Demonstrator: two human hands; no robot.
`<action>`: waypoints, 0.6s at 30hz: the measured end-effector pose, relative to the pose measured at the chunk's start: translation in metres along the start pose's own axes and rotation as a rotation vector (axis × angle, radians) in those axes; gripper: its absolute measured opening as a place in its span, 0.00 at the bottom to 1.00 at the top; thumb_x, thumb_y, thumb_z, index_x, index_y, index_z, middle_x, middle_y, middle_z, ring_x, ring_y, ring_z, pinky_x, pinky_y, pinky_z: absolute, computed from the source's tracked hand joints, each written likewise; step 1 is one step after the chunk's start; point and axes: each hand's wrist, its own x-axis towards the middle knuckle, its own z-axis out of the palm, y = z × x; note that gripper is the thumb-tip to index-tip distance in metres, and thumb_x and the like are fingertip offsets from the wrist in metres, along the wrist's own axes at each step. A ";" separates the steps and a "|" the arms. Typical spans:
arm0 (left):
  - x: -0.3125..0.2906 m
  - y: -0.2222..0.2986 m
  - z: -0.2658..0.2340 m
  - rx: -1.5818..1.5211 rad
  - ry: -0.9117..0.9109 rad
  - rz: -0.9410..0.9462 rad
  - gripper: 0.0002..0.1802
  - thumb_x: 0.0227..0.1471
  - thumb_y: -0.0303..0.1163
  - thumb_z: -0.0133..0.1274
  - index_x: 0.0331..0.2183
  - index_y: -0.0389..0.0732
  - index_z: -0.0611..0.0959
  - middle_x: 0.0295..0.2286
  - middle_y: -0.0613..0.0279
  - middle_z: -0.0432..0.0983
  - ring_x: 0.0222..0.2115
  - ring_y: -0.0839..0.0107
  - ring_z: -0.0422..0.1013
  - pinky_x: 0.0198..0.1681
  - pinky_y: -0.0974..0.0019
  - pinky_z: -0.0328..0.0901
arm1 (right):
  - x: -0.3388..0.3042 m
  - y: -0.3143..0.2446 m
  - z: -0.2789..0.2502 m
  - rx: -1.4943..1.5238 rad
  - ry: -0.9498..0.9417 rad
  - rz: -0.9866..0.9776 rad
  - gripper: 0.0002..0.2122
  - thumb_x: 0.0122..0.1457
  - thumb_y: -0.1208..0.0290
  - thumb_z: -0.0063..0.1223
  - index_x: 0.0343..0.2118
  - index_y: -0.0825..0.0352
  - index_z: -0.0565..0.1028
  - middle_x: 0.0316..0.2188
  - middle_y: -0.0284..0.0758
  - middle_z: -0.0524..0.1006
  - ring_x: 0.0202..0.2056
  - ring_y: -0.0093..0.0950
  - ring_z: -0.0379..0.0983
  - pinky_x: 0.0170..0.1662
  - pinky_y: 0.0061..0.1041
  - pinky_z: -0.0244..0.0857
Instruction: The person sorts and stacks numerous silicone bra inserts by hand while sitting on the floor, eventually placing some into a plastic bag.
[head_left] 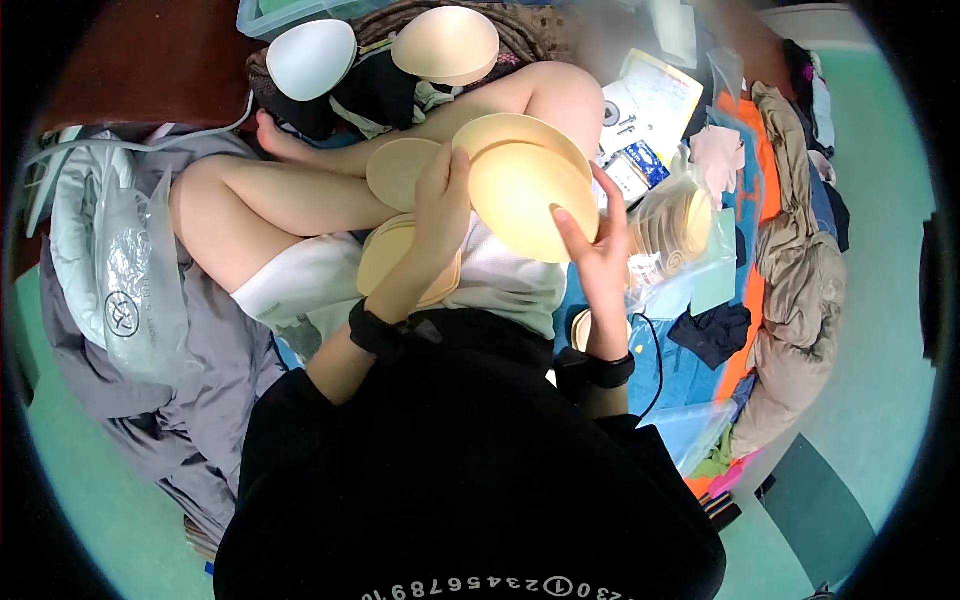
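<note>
Pale-yellow oval pads [525,205], two overlapping, are held up: left fingers [457,170] closed on one edge, right fingers [572,232] parted, gripping opposite rim. Pad stack [380,272] lies below left fingers; bagged pads [692,225] right of right fingers.

A blue cloth [688,372] bears crumpled dark fabric [712,333] and a clear bag [674,268].

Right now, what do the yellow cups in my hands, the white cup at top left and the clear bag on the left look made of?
Yellow cups: probably foam or similar padding, matte; smooth, softly shaded, without sharp glints. White cup: perhaps likewise; smooth, evenly shaded. Clear bag: thin plastic film, glossy; see-through with bright creases.
</note>
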 end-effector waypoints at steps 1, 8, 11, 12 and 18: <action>0.002 -0.008 -0.004 0.000 0.005 0.001 0.17 0.64 0.37 0.38 0.33 0.34 0.75 0.25 0.64 0.71 0.27 0.78 0.67 0.33 0.71 0.64 | 0.001 0.004 -0.006 -0.044 0.027 -0.044 0.26 0.55 0.75 0.57 0.57 0.68 0.61 0.45 0.41 0.73 0.46 0.27 0.72 0.46 0.25 0.68; 0.016 -0.028 -0.005 -0.114 0.075 0.231 0.16 0.56 0.23 0.46 0.47 0.34 0.70 0.33 0.56 0.75 0.29 0.77 0.71 0.30 0.72 0.65 | 0.008 0.002 -0.034 0.519 0.245 0.142 0.20 0.60 0.68 0.49 0.55 0.61 0.63 0.40 0.33 0.72 0.41 0.28 0.71 0.40 0.24 0.65; 0.013 -0.012 -0.005 0.012 0.075 0.333 0.20 0.54 0.20 0.46 0.50 0.35 0.67 0.39 0.52 0.74 0.29 0.75 0.72 0.28 0.71 0.66 | 0.013 -0.029 -0.029 0.957 0.451 0.341 0.22 0.61 0.64 0.48 0.57 0.61 0.62 0.42 0.34 0.73 0.41 0.27 0.71 0.39 0.24 0.64; 0.011 -0.009 -0.005 0.072 0.054 0.317 0.21 0.54 0.20 0.45 0.51 0.35 0.66 0.41 0.51 0.73 0.29 0.73 0.72 0.28 0.71 0.66 | 0.012 -0.027 -0.030 1.005 0.434 0.353 0.21 0.63 0.60 0.46 0.57 0.62 0.63 0.45 0.34 0.73 0.43 0.27 0.71 0.42 0.27 0.65; 0.008 -0.024 0.003 0.145 0.047 0.290 0.22 0.52 0.18 0.44 0.50 0.35 0.64 0.41 0.51 0.71 0.26 0.68 0.71 0.26 0.69 0.66 | 0.018 -0.008 -0.017 0.919 0.439 0.424 0.17 0.64 0.58 0.43 0.48 0.66 0.70 0.38 0.31 0.75 0.39 0.25 0.72 0.41 0.25 0.65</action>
